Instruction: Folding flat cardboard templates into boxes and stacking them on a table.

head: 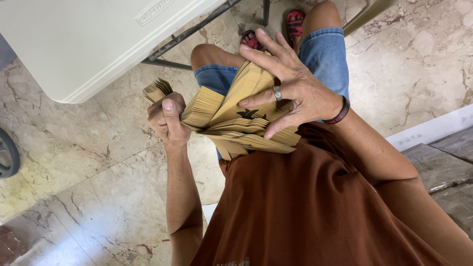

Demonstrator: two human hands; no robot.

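At upper left stands a white plastic folding table [74, 44]. At centre, the left hand [166, 118] clenches a thick fanned stack of tan paper envelopes [231, 118], apparently flat bags; the right hand [290, 86] spreads its fingers [256, 98] across them.

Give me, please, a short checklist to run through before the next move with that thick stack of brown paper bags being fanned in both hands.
1. Left hand grips one end of the stack of brown paper bags, thumb on top: ok.
2. Right hand spreads its fingers across the fanned bags: ok.
3. Stack edges squared up: not ok, the bags splay out in several clumps.
4. Stack supported from below: cannot tell, it sits above the lap in denim shorts, contact hidden.
5. Folding table close by on the left: ok.
6. Bags free of tears: cannot tell.
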